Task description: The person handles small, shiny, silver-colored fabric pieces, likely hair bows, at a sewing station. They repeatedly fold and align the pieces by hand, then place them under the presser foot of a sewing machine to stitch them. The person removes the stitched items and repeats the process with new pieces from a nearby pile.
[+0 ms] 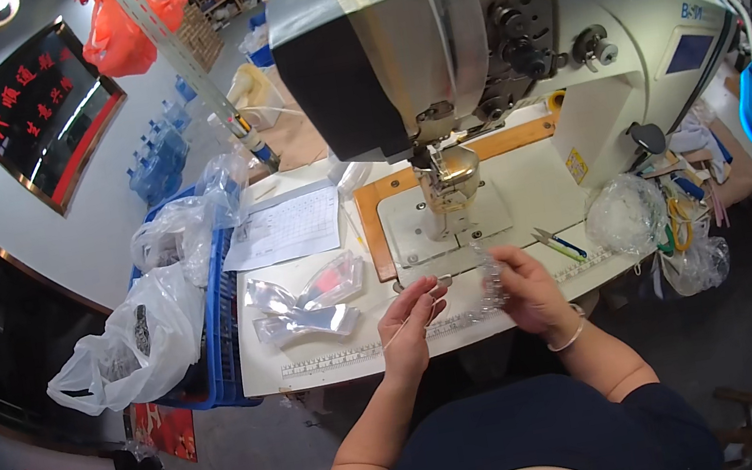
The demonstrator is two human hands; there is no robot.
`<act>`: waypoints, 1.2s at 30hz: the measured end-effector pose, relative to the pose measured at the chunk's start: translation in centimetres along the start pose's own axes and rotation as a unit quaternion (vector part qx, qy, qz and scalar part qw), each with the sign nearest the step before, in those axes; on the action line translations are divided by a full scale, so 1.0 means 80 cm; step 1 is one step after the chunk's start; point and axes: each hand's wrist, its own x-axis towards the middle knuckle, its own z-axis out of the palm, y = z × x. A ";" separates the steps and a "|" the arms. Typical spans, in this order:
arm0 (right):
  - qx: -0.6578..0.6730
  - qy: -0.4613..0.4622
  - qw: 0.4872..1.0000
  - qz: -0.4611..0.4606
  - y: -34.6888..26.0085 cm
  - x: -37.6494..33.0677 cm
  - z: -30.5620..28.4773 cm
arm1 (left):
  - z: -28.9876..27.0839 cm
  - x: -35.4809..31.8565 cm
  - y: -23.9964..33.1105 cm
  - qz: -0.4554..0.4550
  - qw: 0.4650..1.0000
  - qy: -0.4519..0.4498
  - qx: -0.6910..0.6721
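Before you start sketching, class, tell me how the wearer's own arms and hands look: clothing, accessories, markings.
The left hand and right hand are both ungloved. Plain, dark navy-looking short sleeves leave the forearms bare. A thin, pale bracelet circles the right wrist; none shows on the left.

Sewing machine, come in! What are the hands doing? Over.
Right hand holding shiny clear piece. Left hand curled, grip unclear. Clear strips lie left, apart from hands.
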 end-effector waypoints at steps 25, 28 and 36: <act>-0.243 -0.098 0.913 0.313 -0.026 0.021 -0.009 | 0.017 -0.003 0.036 0.200 0.850 0.000 0.487; -0.161 -0.111 0.914 0.355 -0.039 0.026 0.007 | -0.002 0.004 0.015 -0.004 0.991 -0.024 0.131; 0.060 -0.176 0.964 0.187 -0.001 0.006 -0.021 | 0.024 -0.008 -0.023 0.149 0.977 0.148 0.028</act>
